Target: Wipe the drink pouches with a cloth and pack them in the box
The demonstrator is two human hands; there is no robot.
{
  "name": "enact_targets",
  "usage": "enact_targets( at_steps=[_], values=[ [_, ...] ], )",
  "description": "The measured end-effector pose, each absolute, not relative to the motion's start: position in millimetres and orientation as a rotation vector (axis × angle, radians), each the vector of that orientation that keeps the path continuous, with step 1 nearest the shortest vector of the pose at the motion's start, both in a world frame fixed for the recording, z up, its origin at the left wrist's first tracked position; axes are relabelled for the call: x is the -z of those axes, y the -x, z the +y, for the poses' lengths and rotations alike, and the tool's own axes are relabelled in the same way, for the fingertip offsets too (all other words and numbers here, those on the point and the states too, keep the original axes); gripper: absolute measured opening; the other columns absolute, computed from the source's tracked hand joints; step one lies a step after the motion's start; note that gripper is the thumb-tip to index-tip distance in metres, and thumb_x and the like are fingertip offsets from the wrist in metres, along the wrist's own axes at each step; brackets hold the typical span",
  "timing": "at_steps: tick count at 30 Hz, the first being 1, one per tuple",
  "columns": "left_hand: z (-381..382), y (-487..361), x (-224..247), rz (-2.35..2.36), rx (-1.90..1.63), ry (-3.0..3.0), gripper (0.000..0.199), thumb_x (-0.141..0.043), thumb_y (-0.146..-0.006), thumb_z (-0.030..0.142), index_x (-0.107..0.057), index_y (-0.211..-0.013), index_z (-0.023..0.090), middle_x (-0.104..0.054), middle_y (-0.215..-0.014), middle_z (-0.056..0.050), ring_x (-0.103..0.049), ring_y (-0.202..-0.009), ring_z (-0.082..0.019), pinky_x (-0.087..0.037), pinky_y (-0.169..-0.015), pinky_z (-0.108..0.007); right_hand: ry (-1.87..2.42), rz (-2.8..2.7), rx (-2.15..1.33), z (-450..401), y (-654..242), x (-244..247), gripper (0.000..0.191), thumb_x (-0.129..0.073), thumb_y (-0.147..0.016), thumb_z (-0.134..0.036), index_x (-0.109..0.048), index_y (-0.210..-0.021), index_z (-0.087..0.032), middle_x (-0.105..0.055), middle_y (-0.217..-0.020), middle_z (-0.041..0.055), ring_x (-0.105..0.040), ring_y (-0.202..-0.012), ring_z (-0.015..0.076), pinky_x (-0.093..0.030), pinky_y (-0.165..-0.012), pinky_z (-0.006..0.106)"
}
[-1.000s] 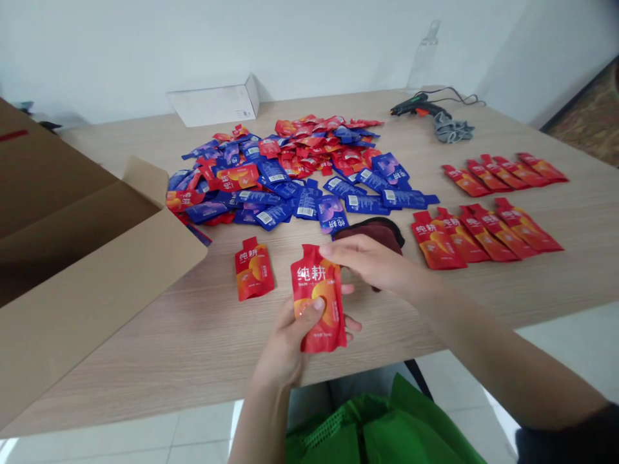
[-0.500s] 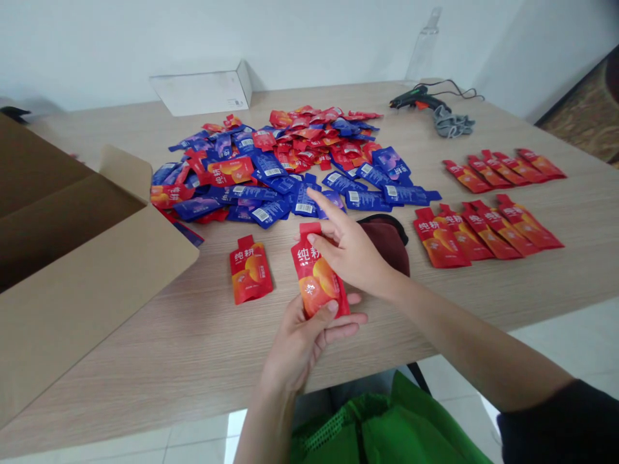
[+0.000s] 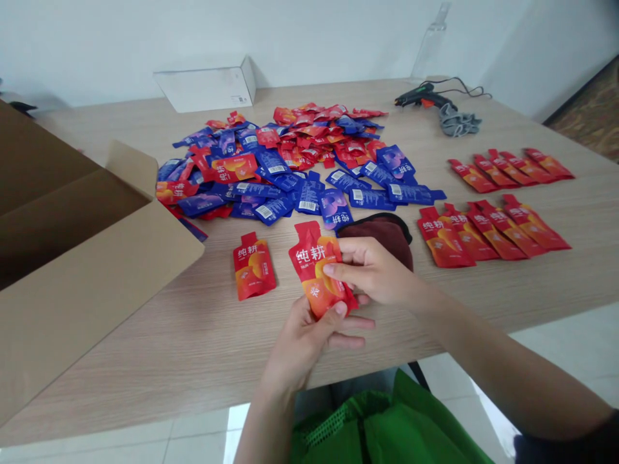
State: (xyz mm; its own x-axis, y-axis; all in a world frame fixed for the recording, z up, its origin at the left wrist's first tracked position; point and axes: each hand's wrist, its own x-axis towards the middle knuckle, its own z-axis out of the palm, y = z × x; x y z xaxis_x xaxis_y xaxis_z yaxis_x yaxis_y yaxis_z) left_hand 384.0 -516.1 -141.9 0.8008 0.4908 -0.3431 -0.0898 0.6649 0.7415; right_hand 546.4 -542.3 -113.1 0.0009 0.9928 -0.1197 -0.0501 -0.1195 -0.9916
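Note:
Both hands hold a red pouch (image 3: 314,267) with orange fruit printed on it, above the table near its front edge. My left hand (image 3: 309,338) pinches its lower end, thumb on the front face and some fingers stretched out behind. At the pouch's right edge my right hand (image 3: 372,267) grips with thumb and fingers. Whether more pouches are stacked behind it I cannot tell. A single red pouch (image 3: 254,267) lies on the table to the left. Behind the hands is a pile of red and blue pouches (image 3: 285,167). One purple-blue pouch (image 3: 335,209) lies just beyond the held one.
An open cardboard box (image 3: 111,283) takes up the left side. Two rows of red pouches (image 3: 445,238) lie at right. A dark maroon cloth item (image 3: 391,235) is beside my right hand. Farther back are a white box (image 3: 207,90), a glue gun (image 3: 425,96), grey cloth (image 3: 459,121) and a clear bottle (image 3: 430,42).
My right hand has slid from the pouch's top down to its right edge, and its raised index finger has curled in. The left hand keeps its hold.

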Motion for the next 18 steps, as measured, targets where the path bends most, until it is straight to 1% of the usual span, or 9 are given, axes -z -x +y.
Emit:
enact_targets(
  at_steps=[4,6,8,10,12,13,15,17,18],
  values=[
    [-514.2,-385.9,143.0,0.596,-0.379,-0.814,0.016,-0.078,-0.081,0.026,-0.075,-0.088,0.011,-0.08,-0.085,-0.008,-0.077,-0.072,-0.018,-0.062,-0.064,-0.022,1.257,-1.113,-1.217,-539.8,-543.6,117.5,0.013,-0.062,-0.089,-0.029,-0.061,-0.09,-0.016,-0.065,-0.074,-0.0004,-0.055,-0.055,0.0087,-0.043,-0.049,0.021],
    [-513.4,-385.8,142.6,0.603,-0.363,-0.775,0.018,-0.079,-0.081,0.027,-0.075,-0.087,0.011,-0.08,-0.08,-0.009,-0.076,-0.067,-0.016,-0.061,-0.062,-0.02,1.24,-1.117,-1.225,-539.9,-544.1,118.4,0.018,-0.063,-0.09,-0.034,-0.06,-0.086,-0.017,-0.061,-0.065,-0.0028,-0.051,-0.051,0.0078,-0.039,-0.046,0.02],
    [-513.4,-385.4,141.6,0.605,-0.334,-0.73,0.022,-0.081,-0.078,0.028,-0.075,-0.091,0.012,-0.079,-0.076,-0.008,-0.075,-0.062,-0.015,-0.06,-0.058,-0.019,1.237,-1.117,-1.217,-540.0,-545.8,119.4,0.028,-0.06,-0.093,-0.04,-0.058,-0.077,-0.018,-0.049,-0.053,-0.0069,-0.04,-0.044,0.0061,-0.029,-0.041,0.02],
    [-513.6,-385.1,140.6,0.626,-0.318,-0.707,0.024,-0.083,-0.075,0.031,-0.075,-0.087,0.012,-0.078,-0.071,-0.008,-0.072,-0.057,-0.013,-0.057,-0.053,-0.017,1.254,-1.124,-1.178,-539.3,-548.0,121.5,0.035,-0.057,-0.095,-0.044,-0.056,-0.072,-0.018,-0.041,-0.049,-0.0084,-0.033,-0.043,0.0054,-0.023,-0.039,0.02],
    [-513.2,-384.7,139.9,0.659,-0.305,-0.718,0.025,-0.085,-0.073,0.032,-0.074,-0.078,0.01,-0.077,-0.069,-0.008,-0.07,-0.053,-0.012,-0.054,-0.051,-0.016,1.255,-1.131,-1.118,-538.0,-549.9,124.7,0.038,-0.056,-0.095,-0.045,-0.055,-0.069,-0.017,-0.045,-0.055,-0.0061,-0.035,-0.047,0.0057,-0.026,-0.042,0.021],
    [-512.7,-384.4,139.7,0.67,-0.292,-0.731,0.025,-0.085,-0.073,0.032,-0.073,-0.077,0.01,-0.077,-0.069,-0.008,-0.07,-0.054,-0.012,-0.055,-0.052,-0.016,1.249,-1.134,-1.099,-537.4,-550.8,126.5,0.038,-0.057,-0.095,-0.045,-0.055,-0.069,-0.017,-0.046,-0.057,-0.0053,-0.036,-0.049,0.0058,-0.027,-0.044,0.021],
    [-511.5,-383.7,139.8,0.668,-0.266,-0.765,0.023,-0.083,-0.076,0.03,-0.074,-0.084,0.011,-0.079,-0.074,-0.008,-0.073,-0.062,-0.015,-0.058,-0.06,-0.02,1.228,-1.123,-1.103,-536.4,-552.1,129.5,0.039,-0.057,-0.094,-0.046,-0.053,-0.067,-0.017,-0.043,-0.056,-0.0059,-0.034,-0.049,0.0057,-0.025,-0.043,0.021],
    [-511.1,-383.3,140.0,0.624,-0.293,-0.764,0.027,-0.081,-0.078,0.03,-0.074,-0.098,0.013,-0.08,-0.088,-0.01,-0.076,-0.081,-0.02,-0.06,-0.074,-0.027,1.211,-1.092,-1.156,-536.7,-552.2,130.3,0.039,-0.057,-0.094,-0.047,-0.051,-0.068,-0.019,-0.036,-0.051,-0.0086,-0.027,-0.044,0.0054,-0.02,-0.041,0.021],
    [-511.3,-383.4,140.0,0.602,-0.336,-0.75,0.031,-0.081,-0.078,0.03,-0.073,-0.103,0.014,-0.08,-0.095,-0.01,-0.075,-0.09,-0.022,-0.06,-0.082,-0.031,1.207,-1.072,-1.188,-537.5,-551.7,129.6,0.038,-0.056,-0.094,-0.048,-0.052,-0.07,-0.019,-0.035,-0.05,-0.0091,-0.026,-0.043,0.0055,-0.019,-0.04,0.022]
  ],
)
